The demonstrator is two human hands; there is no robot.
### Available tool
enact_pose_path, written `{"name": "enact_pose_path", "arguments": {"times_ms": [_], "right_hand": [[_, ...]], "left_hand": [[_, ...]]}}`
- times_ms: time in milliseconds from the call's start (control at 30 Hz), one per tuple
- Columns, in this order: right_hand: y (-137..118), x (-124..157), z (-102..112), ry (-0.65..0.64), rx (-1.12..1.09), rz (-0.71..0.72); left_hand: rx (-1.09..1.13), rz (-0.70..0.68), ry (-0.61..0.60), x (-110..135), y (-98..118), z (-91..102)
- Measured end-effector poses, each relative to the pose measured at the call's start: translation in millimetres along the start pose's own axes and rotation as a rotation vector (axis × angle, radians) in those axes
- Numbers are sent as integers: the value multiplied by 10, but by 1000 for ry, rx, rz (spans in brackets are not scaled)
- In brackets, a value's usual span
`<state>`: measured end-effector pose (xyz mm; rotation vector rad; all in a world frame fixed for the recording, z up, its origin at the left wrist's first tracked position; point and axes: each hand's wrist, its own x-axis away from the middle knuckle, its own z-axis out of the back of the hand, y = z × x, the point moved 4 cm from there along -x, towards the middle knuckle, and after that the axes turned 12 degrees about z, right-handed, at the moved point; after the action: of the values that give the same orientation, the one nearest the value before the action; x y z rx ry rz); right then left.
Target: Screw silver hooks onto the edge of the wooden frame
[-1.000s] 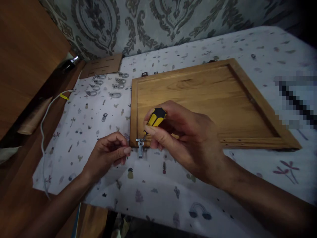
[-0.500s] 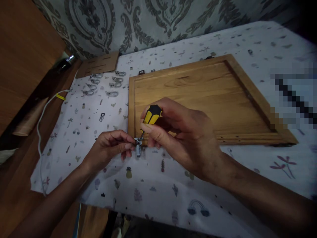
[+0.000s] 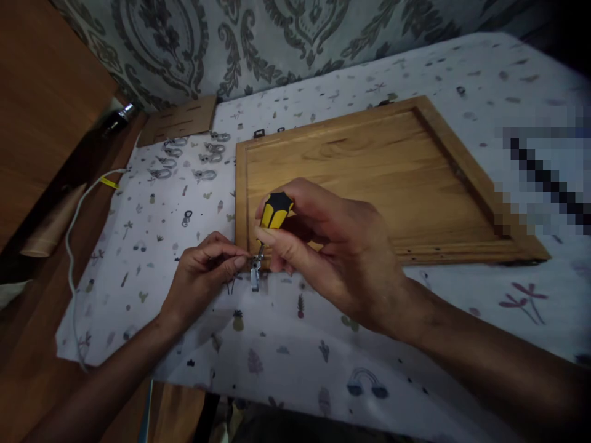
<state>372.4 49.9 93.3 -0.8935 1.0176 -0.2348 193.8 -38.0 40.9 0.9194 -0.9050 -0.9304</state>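
**Q:** What does the right hand (image 3: pixel 332 258) hold?
**A:** A screwdriver (image 3: pixel 274 210) with a yellow-and-black handle. Thumb and fingers are closed round the handle. The shaft slopes down and to the left, with its tip at a small metal bracket (image 3: pixel 254 275).

**Q:** Where is the bracket?
**A:** At the near left corner of the wooden panel (image 3: pixel 369 172). It touches the panel's near edge, and its lower part lies on the printed cloth (image 3: pixel 295 351).

**Q:** And the left hand (image 3: pixel 203 280)?
**A:** It rests on the cloth just left of the bracket. The fingers are curled in, with thumb and forefinger pinched narrow on the bracket's left side. Whether anything smaller sits between the fingertips cannot be told.

**Q:** How does the panel lie?
**A:** Flat on the cloth, recessed face up, long sides running left to right. Small holes show along its near rail, right of the right hand.

**Q:** What surrounds it?
**A:** Metal fittings (image 3: pixel 194 161) are spread on the cloth to the far left of the panel. Beyond them a cardboard sheet (image 3: pixel 178 120) lies against the patterned wall (image 3: pixel 277 43). A white cable (image 3: pixel 69 246) with a yellow tag runs along the cloth's left edge.
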Motion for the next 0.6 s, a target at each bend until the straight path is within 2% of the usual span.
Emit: {"name": "enact_pose_path", "arguments": {"times_ms": [267,600], "right_hand": [[4,-10,-1,-4,-17,13],[-6,-1,10,-17,2,3]], "left_hand": [[51,-54,69,31,-47,-73],[-67,-109,91,28,4,-51]]}}
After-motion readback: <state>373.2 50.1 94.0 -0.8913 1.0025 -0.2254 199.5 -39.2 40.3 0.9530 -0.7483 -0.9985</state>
